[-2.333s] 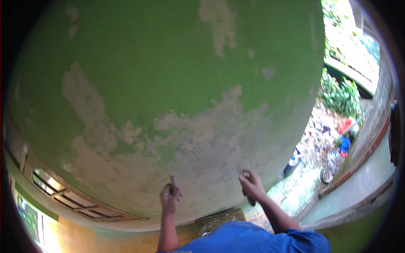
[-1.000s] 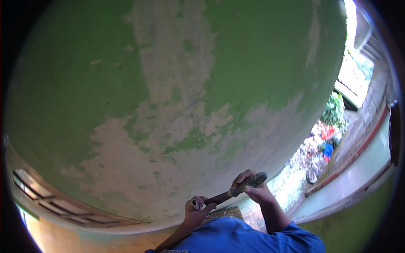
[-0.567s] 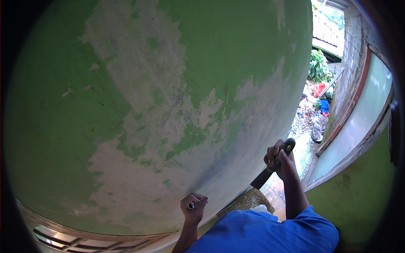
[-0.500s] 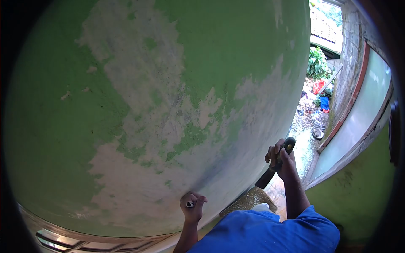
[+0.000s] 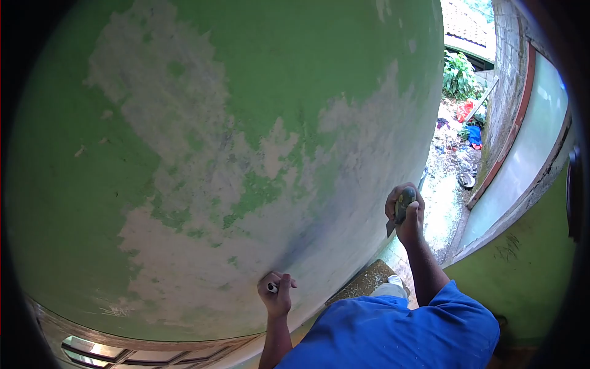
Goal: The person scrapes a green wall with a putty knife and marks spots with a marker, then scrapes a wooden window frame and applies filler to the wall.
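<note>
A green wall (image 5: 74, 203) with large pale patches of stripped paint fills most of the view. My right hand (image 5: 410, 224) is closed round the dark handle of a scraper (image 5: 405, 205), close to the wall's right edge. Its flat blade shows only in part below my fingers, turned nearly edge-on. Lower down, my left hand (image 5: 276, 301) is closed in a fist near the pale lower part of the wall. Out of that fist shows the round, light-rimmed end of a handle (image 5: 272, 287); the rest of this tool is hidden.
Below the wall's edge lies a speckled brown slab (image 5: 362, 284), with my pale-clad leg beside it. A doorway at right opens onto littered ground (image 5: 452, 154) with plants (image 5: 458, 75). A red-framed frosted panel (image 5: 522, 154) stands right of it. A wooden window frame (image 5: 141, 355) is at lower left.
My right hand has risen slightly and moved left, turning the scraper so its blade shows less. My left hand has shifted slightly left, still gripping the handle. The view has shifted a little.
</note>
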